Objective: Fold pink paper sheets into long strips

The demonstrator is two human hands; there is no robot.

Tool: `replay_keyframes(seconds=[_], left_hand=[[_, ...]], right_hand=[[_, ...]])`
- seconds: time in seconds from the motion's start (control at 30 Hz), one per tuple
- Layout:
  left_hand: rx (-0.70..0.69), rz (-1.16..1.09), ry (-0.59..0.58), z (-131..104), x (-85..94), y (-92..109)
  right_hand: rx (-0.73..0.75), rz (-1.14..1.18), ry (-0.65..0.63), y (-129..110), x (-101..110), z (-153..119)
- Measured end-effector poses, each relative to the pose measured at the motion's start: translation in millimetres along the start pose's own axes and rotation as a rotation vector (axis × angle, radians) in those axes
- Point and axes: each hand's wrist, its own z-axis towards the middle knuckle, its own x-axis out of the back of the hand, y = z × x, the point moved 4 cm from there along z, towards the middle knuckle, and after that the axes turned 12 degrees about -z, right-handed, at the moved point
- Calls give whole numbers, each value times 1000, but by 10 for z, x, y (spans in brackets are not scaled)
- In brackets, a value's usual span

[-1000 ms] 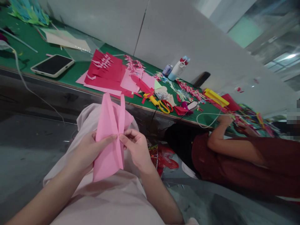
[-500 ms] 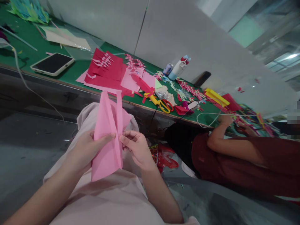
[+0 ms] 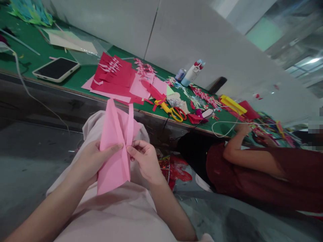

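Note:
A sheet of pink paper [image 3: 111,168], folded lengthwise, is held up over my lap. My left hand [image 3: 94,159] grips its left part, thumb lying on the front and fingers hidden behind. At the right edge, my right hand [image 3: 143,158] pinches a narrow pink strip [image 3: 130,124] that stands partly apart from the sheet along its upper length. Lower down, strip and sheet still meet. Beyond my knees, on the green table [image 3: 87,75], lie red paper sheets [image 3: 119,75] and yellow-handled scissors [image 3: 165,107].
A phone [image 3: 57,69] lies near the table's front edge. Glue bottles [image 3: 191,74] stand by the wall, with paper scraps around them. On the right, a co-worker in a dark red garment [image 3: 242,171] sits with hands on the table. A white cable [image 3: 21,74] hangs down at left.
The strip's top end has swung slightly right, widening its gap from the sheet. My right hand has shifted a little left; both hands keep their hold.

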Motion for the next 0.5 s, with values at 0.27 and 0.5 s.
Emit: replay_keyframes(seconds=[0.27, 0.5], left_hand=[[-8, -14, -30, 7, 11, 4], [-57, 65, -7, 40, 108, 7]], right_hand=[[-56, 38, -32, -21, 2, -27], [-109, -16, -95, -26, 5, -39]])
